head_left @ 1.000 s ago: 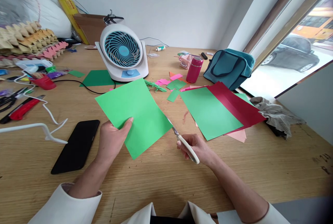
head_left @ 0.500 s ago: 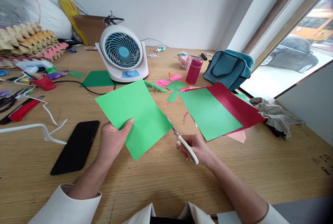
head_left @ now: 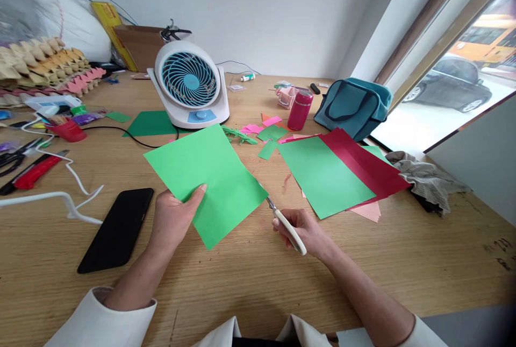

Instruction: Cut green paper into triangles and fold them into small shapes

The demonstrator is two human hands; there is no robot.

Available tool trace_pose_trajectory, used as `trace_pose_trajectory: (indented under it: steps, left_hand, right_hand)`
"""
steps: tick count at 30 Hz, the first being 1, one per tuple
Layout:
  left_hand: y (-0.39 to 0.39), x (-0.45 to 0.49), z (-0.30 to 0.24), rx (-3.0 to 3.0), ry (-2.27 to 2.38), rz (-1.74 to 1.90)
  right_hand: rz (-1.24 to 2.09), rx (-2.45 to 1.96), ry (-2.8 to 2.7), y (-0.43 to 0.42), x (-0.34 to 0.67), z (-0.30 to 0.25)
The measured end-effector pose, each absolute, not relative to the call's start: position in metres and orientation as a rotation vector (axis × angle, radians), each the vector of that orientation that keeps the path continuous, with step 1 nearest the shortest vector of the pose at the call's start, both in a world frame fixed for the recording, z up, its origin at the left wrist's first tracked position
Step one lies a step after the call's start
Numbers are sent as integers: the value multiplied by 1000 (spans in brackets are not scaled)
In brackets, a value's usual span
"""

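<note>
A bright green sheet of paper (head_left: pixel 217 180) is held above the table by my left hand (head_left: pixel 175 215), thumb on top and the fingers hidden beneath. My right hand (head_left: pixel 300 231) grips white-handled scissors (head_left: pixel 290 228). Their blades meet the sheet's right corner, one of them partly hidden by the paper. To the right lie another green sheet (head_left: pixel 326 175) and dark red sheets (head_left: pixel 363 169), with pink paper (head_left: pixel 368 211) under them. Beyond the held sheet are small green paper cuttings (head_left: pixel 271 133) and pink scraps (head_left: pixel 252 128).
A white fan (head_left: pixel 191 86) stands behind the paper. A red bottle (head_left: pixel 300 110) and teal bag (head_left: pixel 355 107) stand at the back right. Left of my left hand lies a black phone (head_left: pixel 116 231), near a white cable (head_left: pixel 48 196) and a red cutter knife (head_left: pixel 36 172). Grey cloth (head_left: pixel 427 177) lies far right.
Very little differs. The green sheet's left side has shifted slightly left, and the view has moved a touch. Both hands keep their holds.
</note>
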State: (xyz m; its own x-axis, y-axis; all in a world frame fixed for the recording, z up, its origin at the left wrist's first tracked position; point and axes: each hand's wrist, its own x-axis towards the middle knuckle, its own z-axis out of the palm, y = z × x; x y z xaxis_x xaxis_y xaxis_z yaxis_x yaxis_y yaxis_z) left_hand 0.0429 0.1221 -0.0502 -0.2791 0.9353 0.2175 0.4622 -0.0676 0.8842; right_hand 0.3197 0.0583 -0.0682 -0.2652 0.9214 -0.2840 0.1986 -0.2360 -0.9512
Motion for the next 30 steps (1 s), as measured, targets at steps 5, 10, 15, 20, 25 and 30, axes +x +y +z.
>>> trace_pose_trajectory:
  steps: [5,10,15,20,25,30]
  left_hand:
    - [123,41,-53,1471,1752,1313]
    - [123,42,-53,1456,1733,1326]
    - [124,42,-54,1444,1724,1350]
    - [125,41,-53,1390,1698,1380]
    - [124,45,-49,1339,1678,1391]
    - [121,51,-45,1352,1692,1364]
  right_hand:
    - [1530,-1414,-1441,58,320,-69]
    - [1545,-1407,-1402,58,318,-67]
    - [1555,-1410,-1402,59,317,-61]
    - [1577,-1396,-1429,57,318,-59]
    - [1606,-1391,-1434,57,319,-60]
    - [1592,-1388,-1445,57,319,-60]
